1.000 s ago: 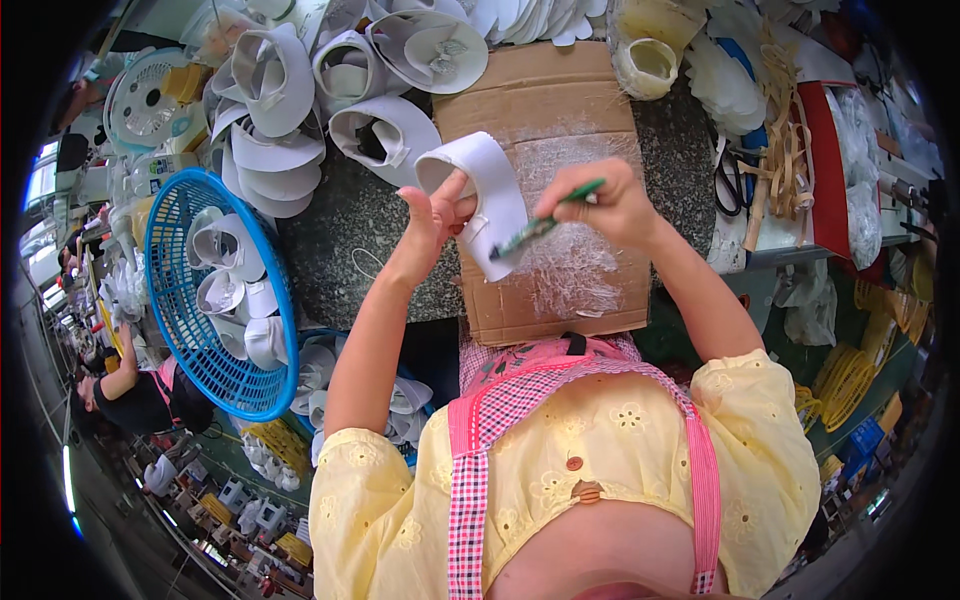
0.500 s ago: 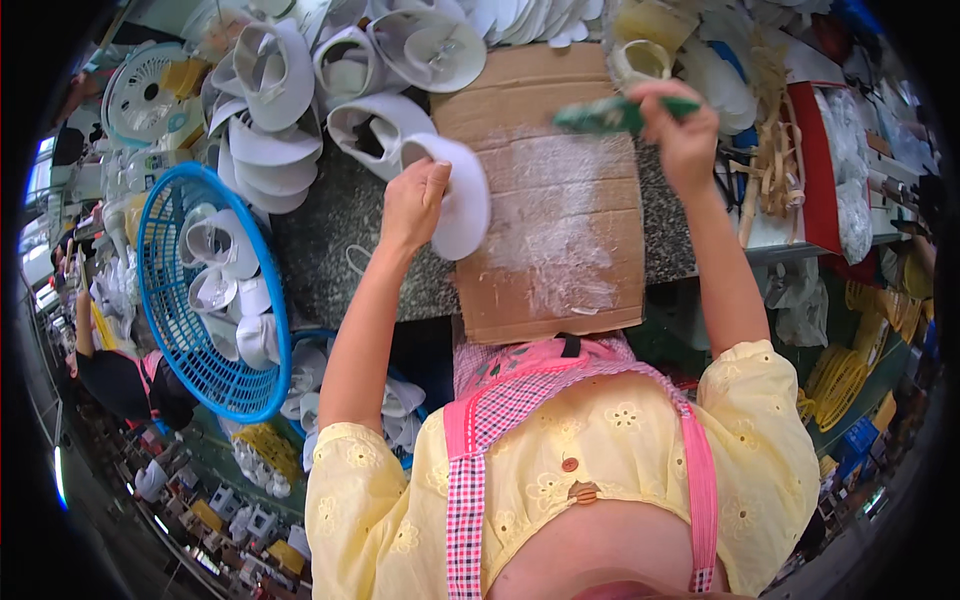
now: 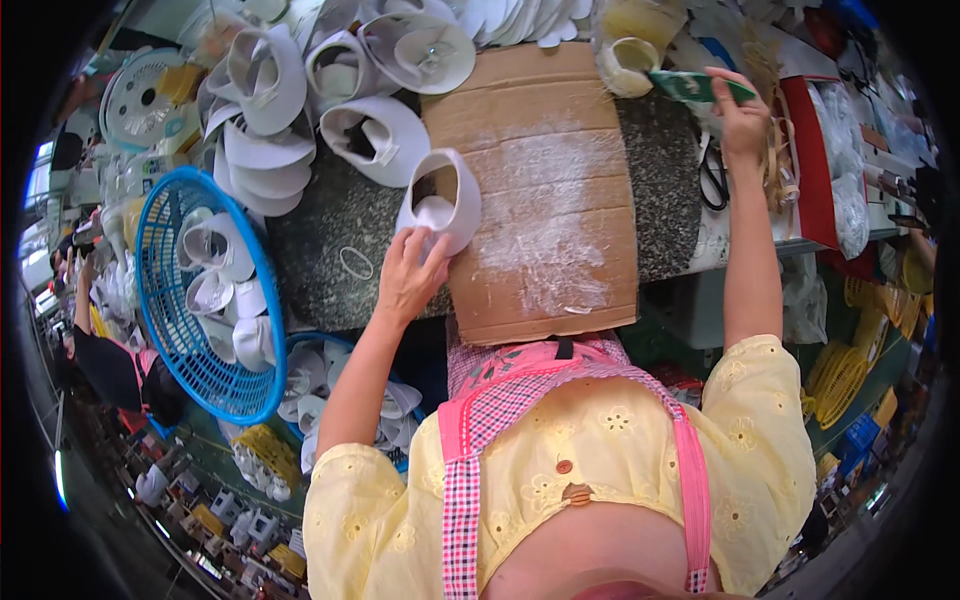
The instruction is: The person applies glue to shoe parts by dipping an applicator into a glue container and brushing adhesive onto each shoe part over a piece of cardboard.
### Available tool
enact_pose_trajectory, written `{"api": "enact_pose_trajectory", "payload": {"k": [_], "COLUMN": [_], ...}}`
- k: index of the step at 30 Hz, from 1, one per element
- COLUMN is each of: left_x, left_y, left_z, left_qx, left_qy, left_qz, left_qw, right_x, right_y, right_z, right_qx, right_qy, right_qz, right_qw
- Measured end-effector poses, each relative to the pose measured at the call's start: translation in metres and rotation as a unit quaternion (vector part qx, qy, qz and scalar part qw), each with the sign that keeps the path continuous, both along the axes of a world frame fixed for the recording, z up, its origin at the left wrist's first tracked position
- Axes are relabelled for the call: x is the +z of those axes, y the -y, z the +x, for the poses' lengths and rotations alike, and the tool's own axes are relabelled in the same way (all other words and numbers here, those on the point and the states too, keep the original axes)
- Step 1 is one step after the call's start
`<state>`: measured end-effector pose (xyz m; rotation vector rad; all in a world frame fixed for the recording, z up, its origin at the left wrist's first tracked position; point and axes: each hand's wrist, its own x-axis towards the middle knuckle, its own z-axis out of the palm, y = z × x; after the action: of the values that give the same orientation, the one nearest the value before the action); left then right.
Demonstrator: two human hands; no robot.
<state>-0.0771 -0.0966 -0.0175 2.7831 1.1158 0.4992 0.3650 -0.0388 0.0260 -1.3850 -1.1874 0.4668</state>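
Left hand (image 3: 408,275) lay closed on the near end of a white curved shoe-upper piece (image 3: 441,200), which rested on the speckled dark stone worktop (image 3: 330,250) at the left edge of a glue-smeared brown cardboard sheet (image 3: 540,200). Right hand (image 3: 742,115), raised far and to the right, pinched the handle of a green glue brush (image 3: 695,88) whose tip reached a small cream-coloured glue pot (image 3: 625,65) at the far edge of the cardboard; what the pot held could not be made out.

To the left, a round blue plastic mesh basket (image 3: 165,270) held several more white shoe pieces (image 3: 225,290). A second blue basket (image 3: 300,345) sat lower, nearer the person, also with white pieces in it, partly hidden by the left forearm. A heap of white upper pieces (image 3: 270,110) crowded the far left of the worktop. A thin rubber band (image 3: 356,263) lay on the stone near the left hand. Black-handled scissors (image 3: 712,175) lay right of the cardboard, just left of the right forearm.
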Motion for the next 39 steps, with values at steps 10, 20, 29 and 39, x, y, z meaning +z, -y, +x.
{"api": "enact_pose_trajectory", "payload": {"k": [10,20,29,39], "left_x": [0.033,0.002,-0.014,0.022], "left_y": [-0.09,-0.072,-0.084,-0.075], "left_z": [0.012,0.05,0.028,0.065], "left_qx": [0.126,0.322,0.367,0.329], "left_qy": [0.236,0.415,0.436,0.258], "left_qz": [0.068,-0.116,-0.28,-0.121], "left_qw": [0.961,0.843,0.773,0.9], "right_x": [-0.008,0.016,0.001,0.014], "right_y": [0.022,0.037,0.025,0.022], "right_z": [-0.069,-0.144,-0.155,-0.169], "right_qx": [0.026,0.166,0.173,0.165], "right_qy": [-0.255,-0.412,-0.325,-0.186], "right_qz": [0.011,-0.017,-0.061,-0.025], "right_qw": [0.966,0.896,0.928,0.968]}}
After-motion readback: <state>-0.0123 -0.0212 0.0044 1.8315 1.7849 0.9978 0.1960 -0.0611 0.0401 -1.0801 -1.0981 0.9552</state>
